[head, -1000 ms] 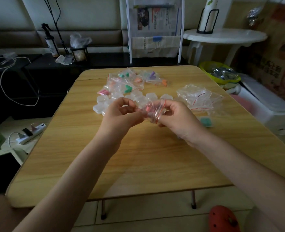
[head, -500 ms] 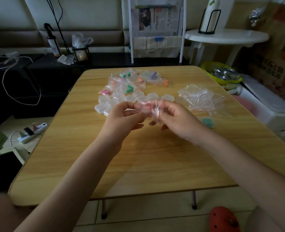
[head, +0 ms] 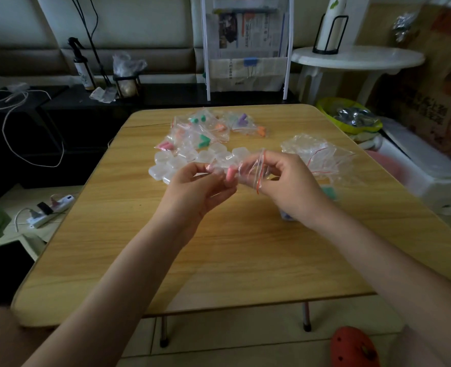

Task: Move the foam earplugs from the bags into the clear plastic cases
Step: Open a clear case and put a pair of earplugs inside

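Over the middle of the wooden table (head: 219, 255) my right hand (head: 288, 186) pinches a small clear zip bag (head: 253, 170) with a red seal line. A pink foam earplug (head: 231, 174) sticks out of the bag's left end, and my left hand (head: 198, 186) grips it with its fingertips. Behind the hands lies a cluster of clear plastic cases (head: 192, 160). Further back sit several bags with green, orange, purple and pink earplugs (head: 206, 131). A pile of empty bags (head: 317, 154) lies to the right.
A teal earplug or case (head: 327, 193) peeks out behind my right wrist. Off the table: a white round side table (head: 357, 59), a magazine rack (head: 245, 49), a yellow bowl (head: 349, 115), a power strip (head: 49, 209) on the floor, a red shoe (head: 354, 348).
The hands have drawn slightly apart; the pink earplug now shows outside the bag's end, held by my left fingers, while my right hand keeps the bag.
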Motion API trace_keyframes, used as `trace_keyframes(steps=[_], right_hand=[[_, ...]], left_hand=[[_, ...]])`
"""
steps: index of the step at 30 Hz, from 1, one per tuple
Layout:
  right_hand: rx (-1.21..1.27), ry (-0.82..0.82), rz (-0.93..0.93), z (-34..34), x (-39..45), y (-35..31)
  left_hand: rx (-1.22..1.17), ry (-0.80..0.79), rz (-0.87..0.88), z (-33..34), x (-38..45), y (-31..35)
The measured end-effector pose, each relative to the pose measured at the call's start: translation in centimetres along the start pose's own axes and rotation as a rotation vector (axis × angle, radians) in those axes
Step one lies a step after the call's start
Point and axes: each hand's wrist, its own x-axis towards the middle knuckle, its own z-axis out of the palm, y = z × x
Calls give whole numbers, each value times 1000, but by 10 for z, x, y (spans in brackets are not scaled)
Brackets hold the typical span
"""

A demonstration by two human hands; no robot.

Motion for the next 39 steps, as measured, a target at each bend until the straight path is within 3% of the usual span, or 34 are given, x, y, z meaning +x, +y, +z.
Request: trace_keyframes(steps=[7,17,21,27,33,39], right_hand=[[112,-113,51,6,-2,1],[200,76,74,8,-1,4],[185,91,70,4,-1,3],[255,94,93,0,1,5],[62,-50,-24,3,-3,9],[-122,-95,-118,1,-1,7]], left_hand=[[60,3,40,1,-4,3],[68,53,-10,1,3,-7],[39,135,-31,1,4,-4],[-29,109,-43,1,3,1],[-278,44,-189,3,1,2],[-308,-21,-250,8,-2,4]])
